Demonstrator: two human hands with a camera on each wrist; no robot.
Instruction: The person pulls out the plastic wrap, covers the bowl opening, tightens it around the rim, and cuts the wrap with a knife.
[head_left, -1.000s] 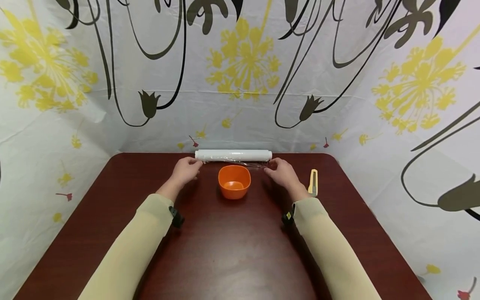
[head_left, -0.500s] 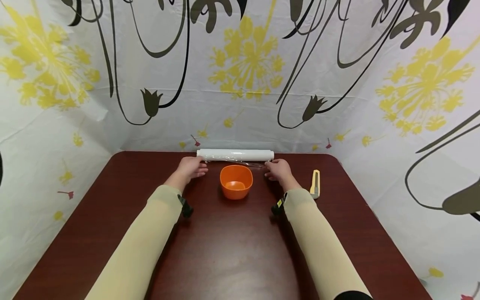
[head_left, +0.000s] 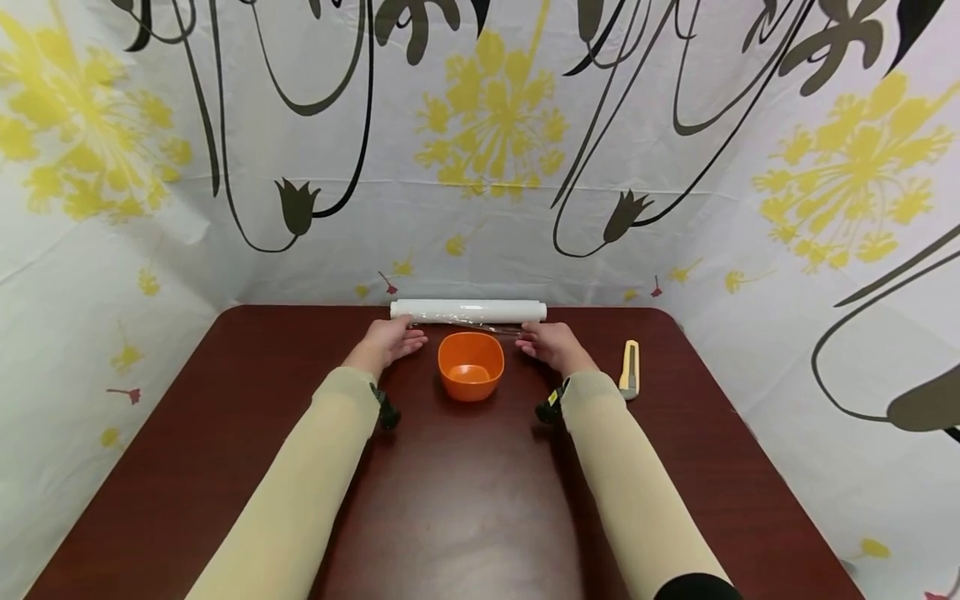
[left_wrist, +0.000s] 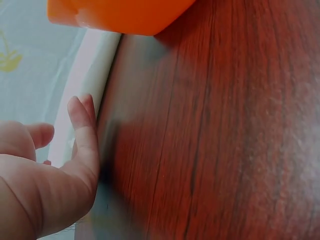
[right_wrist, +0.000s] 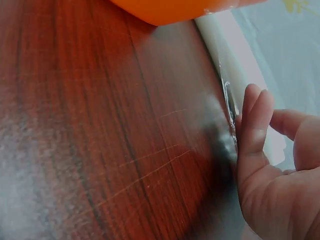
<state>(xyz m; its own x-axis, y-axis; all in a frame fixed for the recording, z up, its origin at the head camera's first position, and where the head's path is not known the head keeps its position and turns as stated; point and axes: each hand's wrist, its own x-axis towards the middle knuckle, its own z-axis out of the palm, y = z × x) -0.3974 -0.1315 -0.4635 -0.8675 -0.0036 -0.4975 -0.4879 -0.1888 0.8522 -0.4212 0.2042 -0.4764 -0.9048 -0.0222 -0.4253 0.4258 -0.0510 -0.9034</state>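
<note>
A white roll of plastic wrap [head_left: 468, 312] lies along the far edge of the table, its loose clear film edge [head_left: 487, 327] crinkled along the near side. My left hand [head_left: 386, 340] is at the roll's left end, fingers extended and thumb apart from them in the left wrist view. By the right end is my right hand [head_left: 555, 343], its fingers fairly straight beside the film edge [right_wrist: 228, 100]; its thumb tip is partly hidden behind them. Between the hands, nearer the camera, stands an orange bowl [head_left: 471, 387], which neither hand touches.
A yellow utility knife [head_left: 630, 368] lies on the dark red-brown table [head_left: 465, 500], right of the right hand. White patterned sheeting [head_left: 480, 242] hangs behind the far edge and on both sides.
Both hands have shifted slightly inward along the roll, towards each other. The left fingers have spread out more, and the right fingers have straightened. Roll and bowl stay in place.
</note>
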